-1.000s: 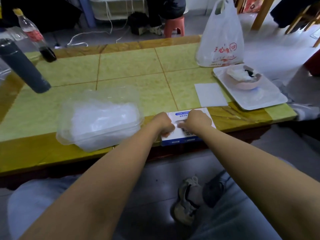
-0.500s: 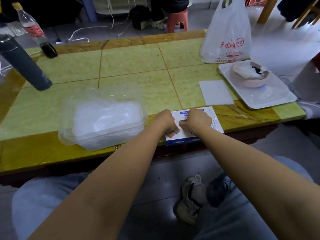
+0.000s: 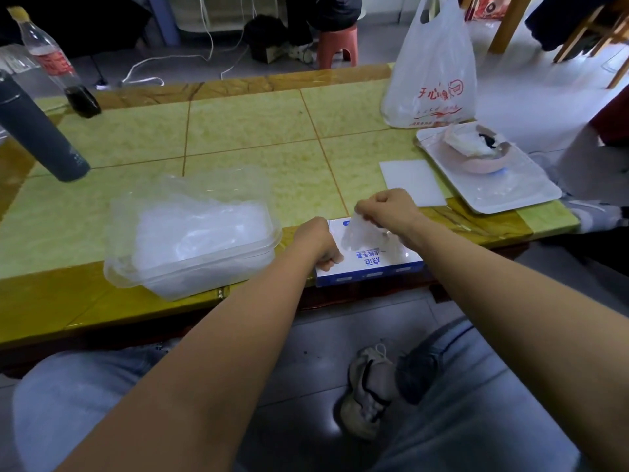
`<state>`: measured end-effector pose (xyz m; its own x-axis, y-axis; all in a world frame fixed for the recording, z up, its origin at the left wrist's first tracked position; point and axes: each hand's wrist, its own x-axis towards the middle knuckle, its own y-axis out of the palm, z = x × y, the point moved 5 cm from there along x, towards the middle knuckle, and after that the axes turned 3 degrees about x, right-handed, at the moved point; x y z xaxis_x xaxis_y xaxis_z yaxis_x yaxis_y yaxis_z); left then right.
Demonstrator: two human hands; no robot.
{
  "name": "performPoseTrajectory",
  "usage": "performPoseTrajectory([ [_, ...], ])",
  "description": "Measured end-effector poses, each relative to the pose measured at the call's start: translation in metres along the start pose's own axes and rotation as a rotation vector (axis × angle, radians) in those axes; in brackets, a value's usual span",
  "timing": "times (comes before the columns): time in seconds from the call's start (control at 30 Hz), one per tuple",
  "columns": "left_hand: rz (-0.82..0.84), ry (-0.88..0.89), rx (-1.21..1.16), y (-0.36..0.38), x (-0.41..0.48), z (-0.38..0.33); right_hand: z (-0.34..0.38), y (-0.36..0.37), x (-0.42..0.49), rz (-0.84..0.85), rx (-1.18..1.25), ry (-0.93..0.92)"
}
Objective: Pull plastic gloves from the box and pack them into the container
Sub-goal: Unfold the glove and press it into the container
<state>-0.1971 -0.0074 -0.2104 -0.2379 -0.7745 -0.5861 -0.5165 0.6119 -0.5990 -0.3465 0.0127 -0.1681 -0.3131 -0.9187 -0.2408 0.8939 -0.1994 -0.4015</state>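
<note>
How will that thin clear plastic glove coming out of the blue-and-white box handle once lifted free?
Likely floppy: the thin clear plastic glove hangs limp and creased, pinched by the right hand. Its see-through film looks very light, so it may drift or cling. The blue-and-white box seems light; the left hand grips it, perhaps to stop it lifting.

A dark grey flask (image 3: 39,129) stands by the left edge of the green table (image 3: 252,127), and a bottle (image 3: 51,59) with a little dark drink stands at the far left corner. A white bag (image 3: 432,73) with red writing sits near the far right corner. By the right edge, a white tray (image 3: 510,190) holds a pink bowl (image 3: 471,163), with a white paper square (image 3: 412,182) just beside it.
</note>
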Motion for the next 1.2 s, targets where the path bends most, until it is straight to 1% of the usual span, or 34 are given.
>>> performPoseTrajectory([
  [0.03,0.014,-0.012,-0.001,0.001,0.000,0.000,0.003,-0.003,-0.001,0.011,0.045,-0.008],
  [0.07,0.019,-0.024,0.004,0.001,-0.002,0.000,0.004,-0.004,-0.002,0.047,0.033,-0.001],
  [0.13,-0.004,-0.012,0.031,0.001,-0.004,-0.001,-0.004,-0.003,-0.004,0.141,-0.154,0.060],
  [0.17,-0.029,0.006,0.057,0.000,-0.006,-0.002,-0.008,-0.003,-0.004,0.164,-0.257,0.068],
  [0.2,-0.052,0.022,0.089,-0.001,-0.008,-0.002,-0.010,-0.004,-0.004,0.152,-0.298,0.061],
  [0.23,-0.071,0.044,0.113,-0.001,-0.010,-0.003,-0.010,-0.005,-0.005,0.127,-0.272,0.037],
  [0.3,-0.083,0.070,0.100,0.000,-0.013,-0.002,-0.005,-0.008,-0.008,0.075,-0.120,-0.030],
  [0.4,-0.071,0.110,-0.003,-0.001,-0.017,-0.001,0.014,-0.014,-0.018,0.040,0.068,-0.143],
  [0.5,-0.070,0.134,-0.235,-0.006,-0.025,0.001,0.025,-0.015,-0.024,0.055,0.153,-0.157],
  [0.63,-0.192,0.152,-0.603,-0.031,-0.043,-0.003,0.026,-0.007,-0.026,0.098,0.211,-0.144],
  [0.7,-0.205,0.167,-0.695,-0.042,-0.051,-0.010,0.026,0.000,-0.028,0.127,0.212,-0.141],
  [0.77,-0.208,0.199,-0.662,-0.048,-0.056,-0.019,0.032,0.007,-0.033,0.185,0.180,-0.153],
  [0.83,-0.298,0.261,-0.545,-0.054,-0.058,-0.022,0.038,0.013,-0.038,0.245,0.140,-0.171],
  [0.87,-0.364,0.296,-0.529,-0.058,-0.059,-0.022,0.040,0.015,-0.041,0.276,0.128,-0.172],
  [0.93,-0.451,0.345,-0.571,-0.069,-0.063,-0.018,0.046,0.018,-0.046,0.324,0.094,-0.172],
  [0.97,-0.454,0.368,-0.608,-0.076,-0.067,-0.016,0.049,0.019,-0.047,0.320,0.086,-0.181],
  [1.03,-0.379,0.412,-0.647,-0.088,-0.078,-0.012,0.055,0.019,-0.044,0.241,0.125,-0.197],
  [1.1,-0.287,0.419,-0.594,-0.100,-0.089,-0.002,0.062,0.020,-0.040,0.165,0.208,-0.182],
  [1.13,-0.223,0.425,-0.570,-0.105,-0.092,0.004,0.066,0.024,-0.039,0.176,0.247,-0.163],
  [1.2,-0.065,0.439,-0.553,-0.113,-0.101,0.017,0.072,0.038,-0.038,0.283,0.260,-0.131],
])
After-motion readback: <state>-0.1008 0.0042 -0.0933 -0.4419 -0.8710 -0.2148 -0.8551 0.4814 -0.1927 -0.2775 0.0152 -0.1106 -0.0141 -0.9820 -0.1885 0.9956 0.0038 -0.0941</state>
